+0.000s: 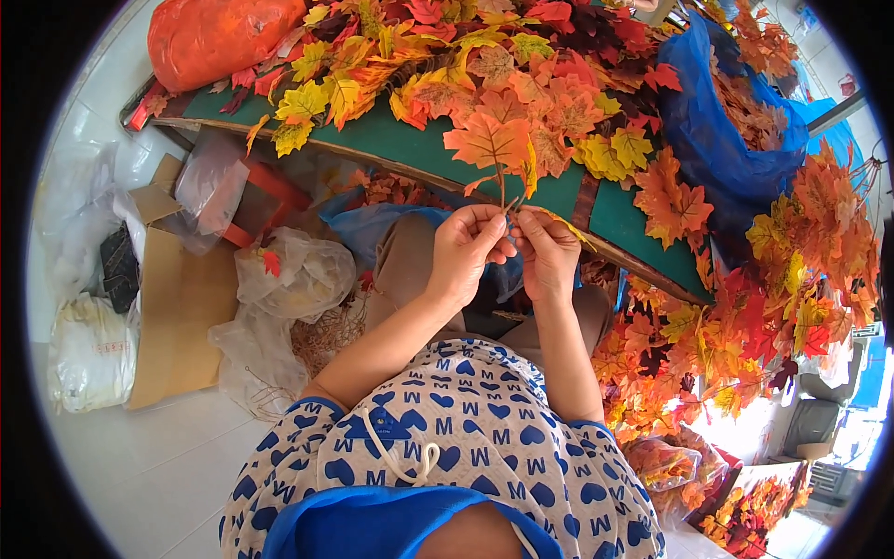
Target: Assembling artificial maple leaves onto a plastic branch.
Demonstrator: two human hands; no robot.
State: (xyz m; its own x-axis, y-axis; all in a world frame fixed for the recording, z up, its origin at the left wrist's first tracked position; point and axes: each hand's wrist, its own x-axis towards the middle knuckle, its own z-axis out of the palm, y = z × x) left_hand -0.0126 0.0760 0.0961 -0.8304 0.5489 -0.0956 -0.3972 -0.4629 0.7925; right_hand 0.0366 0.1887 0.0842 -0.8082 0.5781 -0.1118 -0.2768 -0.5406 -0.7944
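Left hand and right hand pinch one orange leaf sprig by its stem. Beyond them, a green table carries countless loose leaves; one blue bag lies right.

Green table carrying a heap of orange, yellow and red artificial leaves, orange plastic bag sitting at its left end, blue plastic bag lying at right. White tiled floor bearing flattened cardboard and clear bags.
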